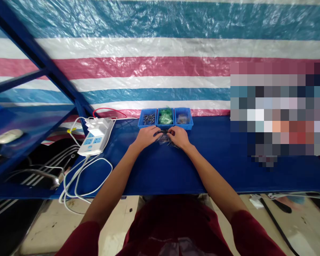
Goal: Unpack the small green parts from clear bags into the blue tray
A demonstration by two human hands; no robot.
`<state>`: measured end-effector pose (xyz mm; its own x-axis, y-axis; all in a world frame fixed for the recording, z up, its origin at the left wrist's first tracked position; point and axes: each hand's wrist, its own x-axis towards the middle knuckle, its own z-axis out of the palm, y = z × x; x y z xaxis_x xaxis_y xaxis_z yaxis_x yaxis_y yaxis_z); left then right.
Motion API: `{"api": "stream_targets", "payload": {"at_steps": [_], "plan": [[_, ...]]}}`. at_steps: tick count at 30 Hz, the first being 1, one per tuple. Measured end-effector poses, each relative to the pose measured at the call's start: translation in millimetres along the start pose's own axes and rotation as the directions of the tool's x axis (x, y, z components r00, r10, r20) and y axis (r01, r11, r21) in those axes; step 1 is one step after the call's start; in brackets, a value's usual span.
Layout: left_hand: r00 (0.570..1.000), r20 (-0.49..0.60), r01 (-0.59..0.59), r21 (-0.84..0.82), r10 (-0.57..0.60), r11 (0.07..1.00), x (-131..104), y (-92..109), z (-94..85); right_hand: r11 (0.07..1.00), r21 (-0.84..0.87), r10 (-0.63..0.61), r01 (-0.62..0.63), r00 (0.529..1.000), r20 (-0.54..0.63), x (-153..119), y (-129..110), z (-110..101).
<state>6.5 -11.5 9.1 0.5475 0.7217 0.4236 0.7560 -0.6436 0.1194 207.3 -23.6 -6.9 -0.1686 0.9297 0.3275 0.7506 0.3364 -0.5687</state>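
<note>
My left hand and my right hand meet just in front of three small blue bins, fingers bent inward and pinched. A thin dark item shows between the fingertips, too small to name. Beneath them on the table lies a clear plastic bag with small thin pieces by it, partly covered by my right hand. In the left bin are metal screws. Green plastic packaging fills the middle bin. Small clear bags lie in the right bin.
A white power strip with plugged-in adapters stands on the blue table at left, its white cable looping over the front edge. A blue metal frame rises at left. Striped sheeting hangs behind. The right side is pixelated.
</note>
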Motion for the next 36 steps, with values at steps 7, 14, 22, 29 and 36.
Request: {"api": "stream_targets", "payload": {"at_steps": [7,14,22,29,36], "plan": [[0.954,0.283,0.068,0.123,-0.100,0.990,1,6,-7.6,0.999,-0.039,0.003,-0.003,1.000,0.003,0,-1,0],[0.949,0.268,0.122,0.164,-0.163,0.979,3,11,-11.5,0.999,0.034,-0.030,0.032,0.998,-0.055,0,3,4],[0.933,-0.209,0.134,-0.556,-0.295,0.820,3,18,0.4,0.922,0.375,-0.044,0.093,0.990,-0.137,1,0,3],[0.903,-0.057,0.142,-0.897,-0.427,0.419,4,21,20.4,0.843,0.531,-0.023,0.089,0.991,-0.131,0,-4,2],[0.905,0.027,0.172,-0.936,-0.425,0.307,5,21,27.6,0.809,0.583,-0.012,0.065,0.995,-0.095,-1,-5,2]]}}
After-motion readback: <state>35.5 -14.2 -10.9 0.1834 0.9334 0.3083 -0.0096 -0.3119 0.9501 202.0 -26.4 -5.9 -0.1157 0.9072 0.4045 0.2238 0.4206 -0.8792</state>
